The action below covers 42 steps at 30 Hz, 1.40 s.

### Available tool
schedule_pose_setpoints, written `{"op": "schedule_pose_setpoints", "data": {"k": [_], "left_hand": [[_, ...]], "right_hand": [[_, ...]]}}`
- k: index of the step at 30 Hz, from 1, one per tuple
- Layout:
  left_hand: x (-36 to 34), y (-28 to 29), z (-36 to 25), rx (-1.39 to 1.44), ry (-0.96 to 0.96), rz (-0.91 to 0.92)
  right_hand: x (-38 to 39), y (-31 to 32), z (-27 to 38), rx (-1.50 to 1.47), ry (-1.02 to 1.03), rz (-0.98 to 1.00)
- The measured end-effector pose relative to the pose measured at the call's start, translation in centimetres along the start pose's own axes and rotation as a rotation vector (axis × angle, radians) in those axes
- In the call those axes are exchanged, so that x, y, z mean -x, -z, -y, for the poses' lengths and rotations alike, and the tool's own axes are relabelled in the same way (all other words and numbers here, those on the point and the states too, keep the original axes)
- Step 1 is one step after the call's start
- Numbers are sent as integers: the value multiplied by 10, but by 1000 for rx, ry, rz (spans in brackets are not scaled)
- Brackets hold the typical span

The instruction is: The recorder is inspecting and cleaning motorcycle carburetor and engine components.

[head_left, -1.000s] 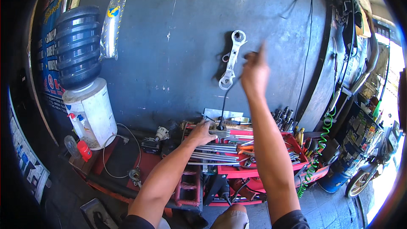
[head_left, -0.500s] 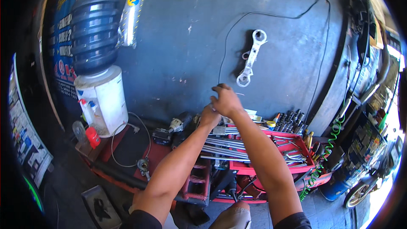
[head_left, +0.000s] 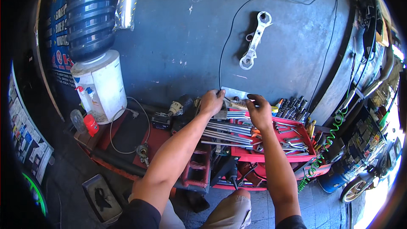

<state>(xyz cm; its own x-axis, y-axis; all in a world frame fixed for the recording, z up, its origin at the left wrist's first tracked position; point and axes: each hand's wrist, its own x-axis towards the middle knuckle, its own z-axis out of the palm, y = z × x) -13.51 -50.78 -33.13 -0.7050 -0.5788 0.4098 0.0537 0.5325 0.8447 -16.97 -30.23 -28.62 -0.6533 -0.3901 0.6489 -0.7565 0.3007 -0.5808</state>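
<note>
My left hand (head_left: 212, 104) pinches the thin black cable (head_left: 227, 38), which runs down the dark wall, at a small grey block (head_left: 220, 112) on the bench. My right hand (head_left: 259, 112) is just to the right, over the back of the red tool tray (head_left: 280, 154), its thumb and curled fingers apart, with nothing visible between them. Long metal rods (head_left: 222, 131), loose wrenches and orange-handled pliers lie in and across the tray. A large silver ring-ended tool (head_left: 256, 38) hangs on the wall above my hands.
A water dispenser (head_left: 99, 85) with a blue bottle stands left on a red cart (head_left: 163, 144), beside a coiled grey cord and a power tool. Sockets (head_left: 294, 108) stand behind the tray. A green coiled hose (head_left: 328, 144), drum and motorbike wheel are at right; a pan (head_left: 101, 197) lies on the floor.
My right hand has come down from high on the wall to the tray. My left hand rose slightly and now pinches the cable, whose slack arches farther left across the wall.
</note>
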Motion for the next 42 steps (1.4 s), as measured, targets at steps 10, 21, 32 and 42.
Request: {"op": "schedule_pose_setpoints", "data": {"k": [10,21,32,42], "left_hand": [[-46,19,25,270,191,-49],[-72,131,22,-283,212,187],[-61,224,1,-478,139,362],[-61,254,-40,-1037,171,217]], "right_hand": [[67,35,-7,-297,-196,128],[106,49,18,-378,-172,174],[140,35,18,-546,-293,263],[154,36,24,-567,-344,290]]}}
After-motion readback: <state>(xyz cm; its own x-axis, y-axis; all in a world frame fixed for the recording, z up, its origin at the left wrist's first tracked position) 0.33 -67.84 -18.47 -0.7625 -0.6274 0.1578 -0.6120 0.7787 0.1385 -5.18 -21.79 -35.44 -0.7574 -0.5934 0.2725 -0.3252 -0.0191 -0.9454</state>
